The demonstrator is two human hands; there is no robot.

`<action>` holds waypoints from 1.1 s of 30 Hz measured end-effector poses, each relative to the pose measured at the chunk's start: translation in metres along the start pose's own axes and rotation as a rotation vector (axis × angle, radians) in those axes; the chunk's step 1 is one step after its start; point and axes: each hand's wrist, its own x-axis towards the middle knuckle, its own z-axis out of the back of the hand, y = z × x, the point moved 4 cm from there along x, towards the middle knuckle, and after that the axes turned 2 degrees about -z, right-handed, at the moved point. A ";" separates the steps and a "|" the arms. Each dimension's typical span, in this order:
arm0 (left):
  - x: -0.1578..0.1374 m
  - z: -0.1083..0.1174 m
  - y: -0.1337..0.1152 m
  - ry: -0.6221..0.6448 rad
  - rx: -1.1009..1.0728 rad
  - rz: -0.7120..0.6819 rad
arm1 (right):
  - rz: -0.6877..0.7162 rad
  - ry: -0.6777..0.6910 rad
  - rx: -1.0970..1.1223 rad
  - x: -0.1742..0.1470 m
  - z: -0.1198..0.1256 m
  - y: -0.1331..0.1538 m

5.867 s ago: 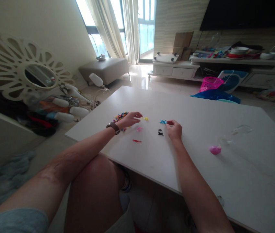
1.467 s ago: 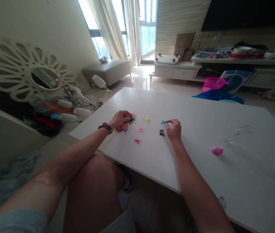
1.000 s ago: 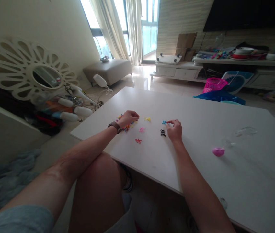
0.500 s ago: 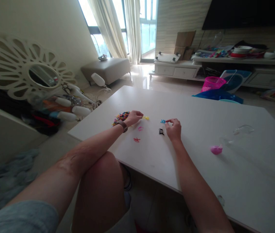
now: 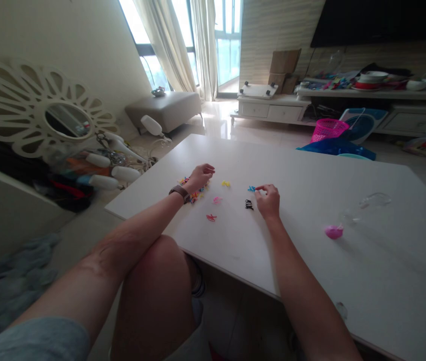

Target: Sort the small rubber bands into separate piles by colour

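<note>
My left hand [image 5: 202,175] hovers over a mixed pile of small coloured rubber bands [image 5: 194,196], its fingers loosely curved and apart, with nothing visible in them. A dark watch is on that wrist. My right hand [image 5: 268,199] rests on the table, thumb and fingertip pinched at the edge of a small group of blue rubber bands [image 5: 251,189]. Just below it lies a black group [image 5: 249,204]. Between the hands are a yellow group [image 5: 226,184], a pink group [image 5: 217,200] and a red group [image 5: 211,218]. The bands are too small to make out singly.
A white table [image 5: 295,250] carries everything. To the right lie a pink pouch-like object [image 5: 334,231] and a clear plastic piece [image 5: 376,200]. A small clear object [image 5: 341,311] sits by the near edge. Beyond the table stand a pink basket [image 5: 327,130] and a lamp [image 5: 126,174].
My left hand has left the yellow group and moved left and slightly up, over the mixed pile. My right hand stays at the blue group.
</note>
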 end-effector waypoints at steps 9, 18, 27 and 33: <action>-0.020 0.044 0.011 -0.016 0.409 0.083 | -0.008 -0.002 0.015 0.000 0.000 0.001; -0.030 0.041 0.011 0.185 0.518 0.081 | 0.007 -0.004 0.005 0.001 -0.002 -0.003; -0.034 0.037 0.007 0.236 0.546 0.097 | -0.001 0.002 -0.002 0.001 -0.001 -0.003; -0.028 0.039 0.008 0.185 0.559 0.036 | -0.006 -0.005 0.006 0.000 -0.001 -0.002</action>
